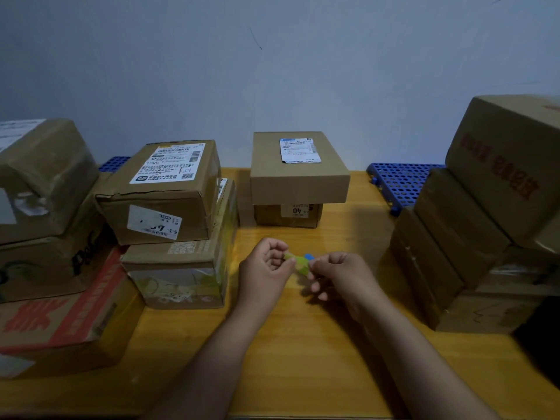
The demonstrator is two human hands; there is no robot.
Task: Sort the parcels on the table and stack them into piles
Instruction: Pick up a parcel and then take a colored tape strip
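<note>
Head view: left hand (266, 266) and right hand (341, 275) both pinch a small green-and-blue piece (302, 263) over the counter (303, 344), stacked parcels (160, 189) around.

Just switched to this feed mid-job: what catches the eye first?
Over the middle of the table, the left hand and right hand pinch a small green-and-blue item between them. Cardboard parcels stand stacked around them: a two-box pile behind, a left pile and a right pile on either side.
</note>
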